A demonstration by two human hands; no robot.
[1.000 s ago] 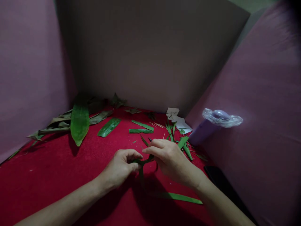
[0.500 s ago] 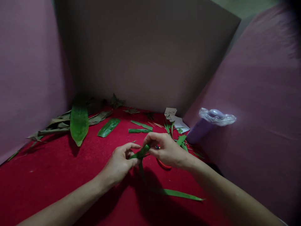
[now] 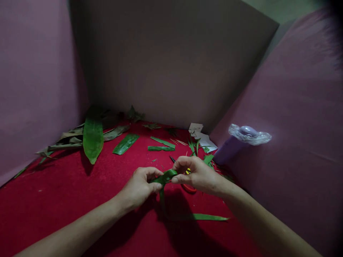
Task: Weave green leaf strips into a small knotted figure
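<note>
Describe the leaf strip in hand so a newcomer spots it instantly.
Over the red surface, look between the left hand and the right hand. The green strip there is curled and held up, unlike the flat strips lying farther back.

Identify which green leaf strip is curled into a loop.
The strip between the left hand and right hand is curled; the two short strips behind them lie straight on the red surface.
</note>
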